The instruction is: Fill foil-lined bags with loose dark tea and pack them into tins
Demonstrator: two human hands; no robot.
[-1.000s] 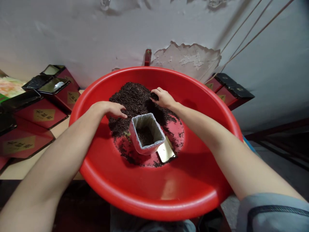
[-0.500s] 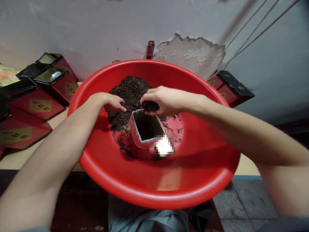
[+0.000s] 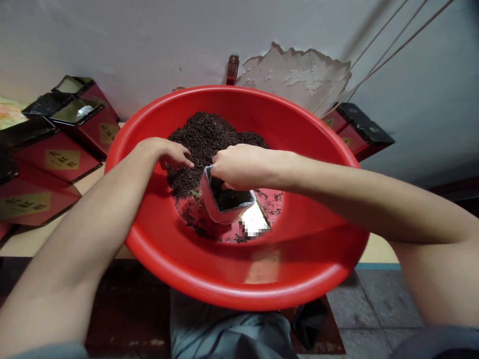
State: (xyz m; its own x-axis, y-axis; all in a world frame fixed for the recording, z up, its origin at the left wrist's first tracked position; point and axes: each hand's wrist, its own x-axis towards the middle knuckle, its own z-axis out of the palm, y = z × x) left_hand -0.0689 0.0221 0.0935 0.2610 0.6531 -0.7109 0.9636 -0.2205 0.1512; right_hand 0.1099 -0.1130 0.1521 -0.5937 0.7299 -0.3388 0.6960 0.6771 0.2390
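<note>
A large red plastic basin (image 3: 247,296) holds a heap of dark loose tea leaves (image 3: 204,130). In the basin stands a square-mouthed container (image 3: 214,208) with clear plastic around its rim, tilted a little. My right hand (image 3: 239,167) reaches over its far side with curled fingers at the mouth. Those fingers partly hide the opening, and what they hold, if anything, is hidden. My left hand (image 3: 175,153) is open, fingers apart, at the left side of the heap. A bright white piece (image 3: 254,220), partly pixelated, lies beside the container.
Several red tins with yellow labels (image 3: 62,159) crowd the left side, some with open tops. Two more tins (image 3: 359,132) stand at the right rear. Behind is a wall (image 3: 149,45) with peeling plaster; cords run along it. A dark phone-like object (image 3: 310,321) lies below the basin.
My right hand has moved down and slightly left to the container's mouth; the clump of tea leaves seen in it earlier is now out of sight. The left hand has barely moved.
</note>
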